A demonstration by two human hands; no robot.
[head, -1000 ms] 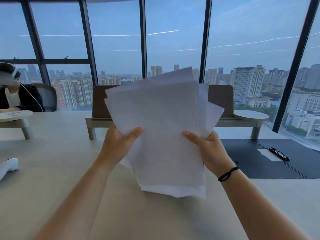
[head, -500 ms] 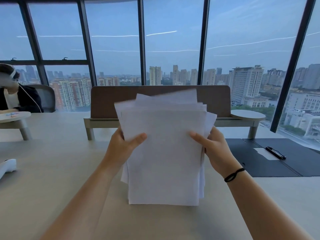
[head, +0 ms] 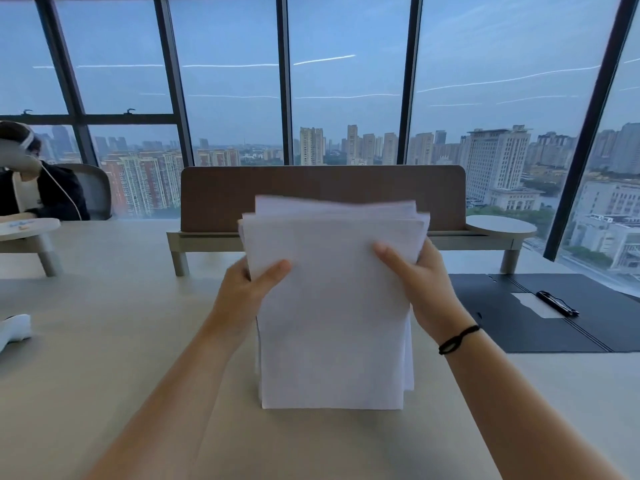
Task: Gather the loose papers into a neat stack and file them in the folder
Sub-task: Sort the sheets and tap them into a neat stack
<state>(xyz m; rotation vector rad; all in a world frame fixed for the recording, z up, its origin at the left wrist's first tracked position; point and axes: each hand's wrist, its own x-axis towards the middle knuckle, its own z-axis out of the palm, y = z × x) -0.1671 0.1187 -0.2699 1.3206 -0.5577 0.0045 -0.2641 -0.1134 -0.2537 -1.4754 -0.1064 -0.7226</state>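
Papers (head: 332, 306) upright between hands, bottom edge on table (head: 104, 341)

The papers (head: 332, 306) stand upright and hide the fingers of the left hand (head: 242, 292) and the right hand (head: 422, 285) behind them; only the thumbs and the backs of the hands show. The sheets' top edges are blurred, so their number cannot be told. Right of the papers, the open black folder (head: 519, 327) is cut by the picture's right edge, and its near left corner lies behind the right wrist. Far left of the papers, a white object (head: 14, 330) on the desk (head: 104, 341) is cut by the left edge and cannot be identified.
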